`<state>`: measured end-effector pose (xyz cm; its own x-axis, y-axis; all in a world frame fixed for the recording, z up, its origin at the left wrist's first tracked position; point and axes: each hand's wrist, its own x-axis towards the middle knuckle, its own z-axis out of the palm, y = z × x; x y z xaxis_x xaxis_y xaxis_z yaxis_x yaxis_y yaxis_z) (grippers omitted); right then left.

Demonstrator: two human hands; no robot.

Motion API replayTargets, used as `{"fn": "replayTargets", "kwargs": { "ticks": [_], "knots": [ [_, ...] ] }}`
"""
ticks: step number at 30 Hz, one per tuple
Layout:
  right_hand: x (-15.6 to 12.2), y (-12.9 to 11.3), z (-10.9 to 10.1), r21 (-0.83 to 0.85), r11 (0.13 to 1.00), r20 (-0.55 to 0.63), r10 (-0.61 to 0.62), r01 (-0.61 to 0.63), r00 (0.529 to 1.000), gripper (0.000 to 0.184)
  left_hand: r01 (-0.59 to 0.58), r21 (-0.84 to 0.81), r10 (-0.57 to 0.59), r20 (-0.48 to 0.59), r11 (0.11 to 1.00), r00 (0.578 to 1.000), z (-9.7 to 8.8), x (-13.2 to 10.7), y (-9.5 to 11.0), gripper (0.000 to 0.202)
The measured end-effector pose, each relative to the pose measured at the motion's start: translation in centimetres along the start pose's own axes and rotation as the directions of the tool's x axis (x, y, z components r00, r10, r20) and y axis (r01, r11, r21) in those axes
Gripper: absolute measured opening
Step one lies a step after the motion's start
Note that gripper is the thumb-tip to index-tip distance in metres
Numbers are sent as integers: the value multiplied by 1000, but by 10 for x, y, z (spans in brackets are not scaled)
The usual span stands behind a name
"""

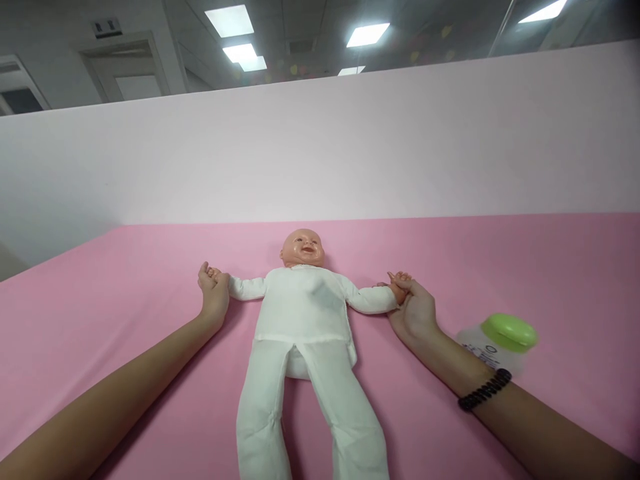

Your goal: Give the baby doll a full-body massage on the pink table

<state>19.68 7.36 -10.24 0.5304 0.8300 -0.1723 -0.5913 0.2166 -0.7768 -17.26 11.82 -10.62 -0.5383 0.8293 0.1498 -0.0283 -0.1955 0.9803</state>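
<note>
Pink counter [550, 267], and the doll [305, 313] lay flat on its back mid-counter, face up. Its long axis ran straight away from the camera: head at the far end, legs toward the viewer, arms spread sideways. The left hand [214, 293] was closed around one doll fist, the right hand [413, 310] around the other. A green-capped bottle [500, 340] sat just beside the right wrist, which wore a black bracelet [485, 390].

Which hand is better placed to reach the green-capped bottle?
Probably the right hand: the bottle lies just beside its forearm. Both hands grip the doll by its hands, and the left hand is across the doll's body from the bottle.
</note>
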Motion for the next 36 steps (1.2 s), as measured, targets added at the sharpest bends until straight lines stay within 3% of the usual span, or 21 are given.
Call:
{"fn": "replayTargets", "kwargs": {
  "ticks": [4, 7, 11, 14, 16, 19, 21, 23, 26, 31, 34, 36],
  "knots": [
    [2, 2, -2, 13, 1000, 13, -12, 12, 1000, 17, -26, 292, 47, -63, 956, 997, 0, -5, 8, 66],
    [2, 1, -1, 10, 1000, 15, -17, 17, 1000, 16, -76, 333, 104, -66, 940, 992, 0, -10, 12, 71],
    [-2, -1, 4, -20, 999, -29, 27, -27, 999, 11, -267, 290, 278, 2, 919, 960, 3, -20, 17, 71],
    [-7, -2, 8, -44, 998, -46, 34, -36, 998, 9, -379, 188, 357, 140, 906, 924, 4, -31, 18, 69],
    [-10, -2, 9, -53, 999, -14, 0, -1, 1000, 11, -418, 95, 374, 303, 903, 877, 5, -39, 20, 60],
    [-14, -2, 10, -79, 996, 30, -41, 43, 999, 18, -400, 14, 315, 593, 916, 741, 7, -52, 23, 48],
    [-16, -2, 10, -100, 994, 48, -47, 52, 998, 21, -344, 22, 233, 696, 939, 679, 9, -57, 25, 50],
    [-17, -2, 11, -100, 994, 60, -35, 41, 998, 22, -312, 62, 186, 686, 948, 703, 10, -56, 26, 53],
    [-18, -2, 11, -71, 997, 83, -22, 28, 996, 27, -370, 176, 192, 612, 912, 767, 5, -35, 23, 52],
    [-16, -1, 8, -70, 997, 97, -17, 24, 995, 39, -524, 371, 194, 644, 767, 740, -18, 19, 16, 49],
    [-14, 0, 7, -72, 997, 80, -18, 23, 997, 39, -538, 467, 202, 593, 702, 779, -28, 36, 12, 39],
    [-13, 1, 6, -82, 996, 83, -16, 23, 996, 38, -530, 474, 256, 527, 703, 810, -28, 37, 11, 41]
  ]
}}
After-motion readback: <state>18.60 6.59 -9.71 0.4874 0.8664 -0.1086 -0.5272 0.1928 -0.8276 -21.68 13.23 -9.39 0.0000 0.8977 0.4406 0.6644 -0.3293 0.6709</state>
